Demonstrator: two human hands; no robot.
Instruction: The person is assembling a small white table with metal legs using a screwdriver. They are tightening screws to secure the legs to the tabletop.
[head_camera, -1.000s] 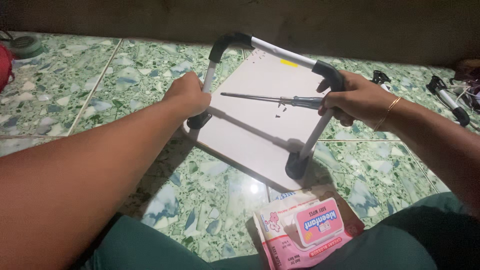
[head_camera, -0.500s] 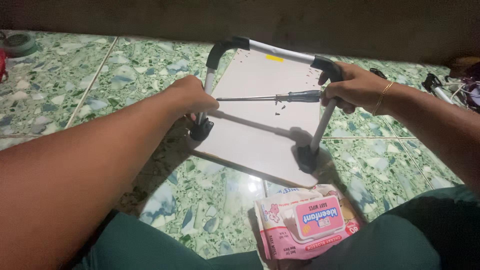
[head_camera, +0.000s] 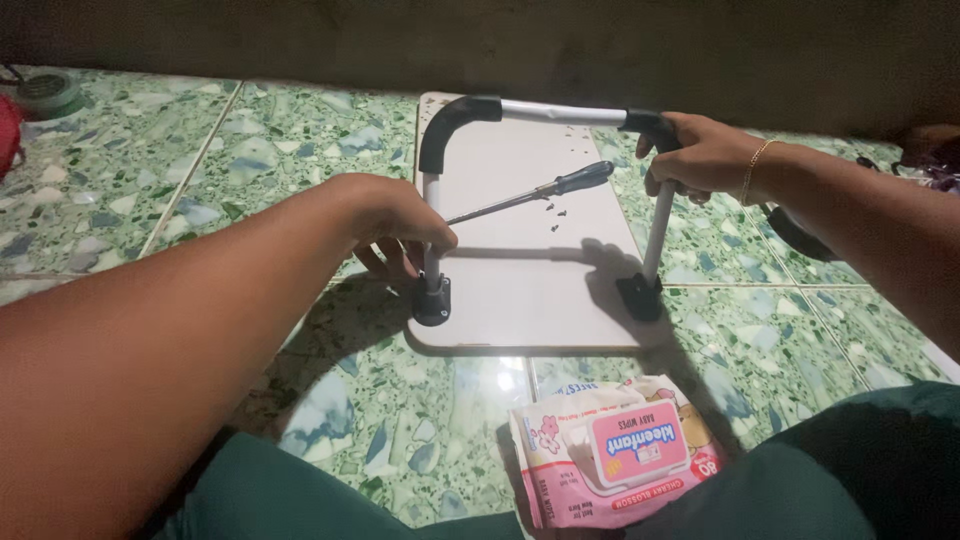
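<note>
Head view: nearest, one pink wipes pack (head_camera: 615, 450) on the green tiled floor (head_camera: 250, 150) — beyond it a white board (head_camera: 520, 290) with one U-shaped leg (head_camera: 545, 112), left hand (head_camera: 395, 220) and right hand (head_camera: 700, 155) fingers wrapped around its two posts; one screwdriver (head_camera: 530, 195) lies on the board.

The light is dim and comes from above and behind the person; the wall at the top is almost black; the white board (head_camera: 520, 290) is the brightest part; a shiny spot of glare sits on the green floor tile (head_camera: 505, 380); soft dark shadows fall beside the frame legs; the near left arm (head_camera: 150, 350) looks big and a bit blurry; the corners are dark.
</note>
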